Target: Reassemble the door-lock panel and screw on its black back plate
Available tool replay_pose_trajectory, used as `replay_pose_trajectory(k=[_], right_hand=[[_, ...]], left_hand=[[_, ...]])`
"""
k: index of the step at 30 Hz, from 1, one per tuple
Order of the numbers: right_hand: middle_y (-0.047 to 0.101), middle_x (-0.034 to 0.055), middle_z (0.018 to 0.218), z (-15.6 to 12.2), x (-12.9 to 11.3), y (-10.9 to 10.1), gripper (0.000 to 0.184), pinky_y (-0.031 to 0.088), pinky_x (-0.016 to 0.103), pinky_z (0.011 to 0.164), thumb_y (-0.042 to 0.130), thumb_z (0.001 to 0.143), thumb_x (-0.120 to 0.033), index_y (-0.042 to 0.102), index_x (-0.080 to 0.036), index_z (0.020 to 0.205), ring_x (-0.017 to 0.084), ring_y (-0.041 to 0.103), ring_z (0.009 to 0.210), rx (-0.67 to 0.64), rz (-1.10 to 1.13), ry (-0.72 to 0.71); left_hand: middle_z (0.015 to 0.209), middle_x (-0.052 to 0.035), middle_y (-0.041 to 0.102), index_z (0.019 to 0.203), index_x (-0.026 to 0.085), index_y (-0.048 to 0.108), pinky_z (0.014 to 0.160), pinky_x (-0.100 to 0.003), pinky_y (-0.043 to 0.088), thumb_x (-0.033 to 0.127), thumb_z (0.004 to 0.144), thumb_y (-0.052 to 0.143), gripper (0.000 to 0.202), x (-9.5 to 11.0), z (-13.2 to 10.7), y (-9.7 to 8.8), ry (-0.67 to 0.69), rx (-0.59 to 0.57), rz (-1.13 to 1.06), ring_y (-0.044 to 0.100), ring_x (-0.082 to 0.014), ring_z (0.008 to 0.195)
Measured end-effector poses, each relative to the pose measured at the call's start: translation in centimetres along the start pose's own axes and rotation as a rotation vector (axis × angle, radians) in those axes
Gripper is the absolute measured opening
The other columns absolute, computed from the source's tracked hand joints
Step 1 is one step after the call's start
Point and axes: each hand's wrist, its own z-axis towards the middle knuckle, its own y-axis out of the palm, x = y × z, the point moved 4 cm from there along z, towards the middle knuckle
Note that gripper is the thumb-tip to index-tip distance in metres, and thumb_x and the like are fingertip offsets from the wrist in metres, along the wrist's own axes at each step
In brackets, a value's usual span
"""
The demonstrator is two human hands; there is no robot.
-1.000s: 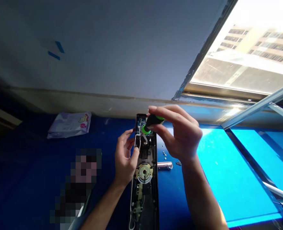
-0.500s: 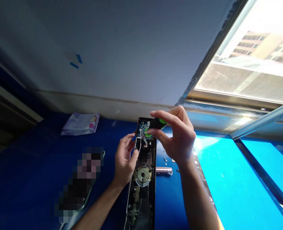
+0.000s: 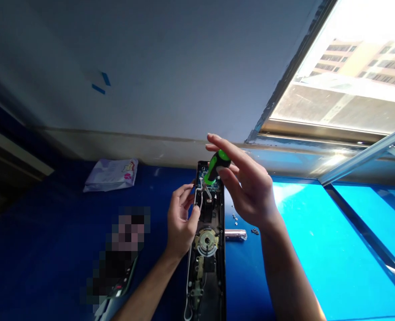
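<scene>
A long black housing (image 3: pixel 214 272) lies on the blue work surface, its inside facing up. A green circuit board (image 3: pixel 204 173) sits at its far end, and a round metal part (image 3: pixel 206 241) lies nearer to me. My left hand (image 3: pixel 183 225) holds the housing's left edge, thumb beside a white cable (image 3: pixel 197 200). My right hand (image 3: pixel 252 191) has a green and black screwdriver (image 3: pixel 219 166) between thumb and fingers, the other fingers loosely extended. The screwdriver tilts over the board end; where exactly its tip rests is hard to make out.
Right of the housing lie a pinkish wrapped cylinder (image 3: pixel 236 235) and small screws (image 3: pixel 255 231). A white packet (image 3: pixel 112 174) is at the back left. A blurred-out object (image 3: pixel 123 249) lies to the left. A wall and a window (image 3: pixel 351 89) stand behind.
My right hand has opened its grip somewhat, and the screwdriver now stands more upright. The housing and my left hand appear slightly further right as the view shifts.
</scene>
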Motion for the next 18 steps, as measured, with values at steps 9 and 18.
replay_pose_trajectory(k=[9,18], right_hand=[[0.068,0.0002,0.092,-0.1,-0.2,0.2,0.028,0.064,0.031,0.071,0.082,0.09,-0.024,0.077,-0.028,0.117,0.015,0.068,0.08,0.144,-0.215,0.056],[0.077,0.0018,0.13,-0.5,0.4,-0.3,0.047,0.07,0.036,0.091,0.073,0.094,-0.019,0.066,-0.032,0.138,0.022,0.078,0.11,0.017,-0.058,0.217]], left_hand=[[0.134,-0.0127,0.071,0.127,0.021,0.058,0.111,-0.043,0.056,0.018,0.086,0.067,0.042,-0.3,0.1,0.1,-0.021,0.031,-0.02,0.071,-0.0259,0.123],[0.143,-0.0146,0.068,0.132,0.021,0.058,0.112,-0.044,0.055,0.018,0.084,0.068,0.049,-0.6,0.1,0.1,-0.061,0.053,-0.031,0.071,-0.0275,0.127]])
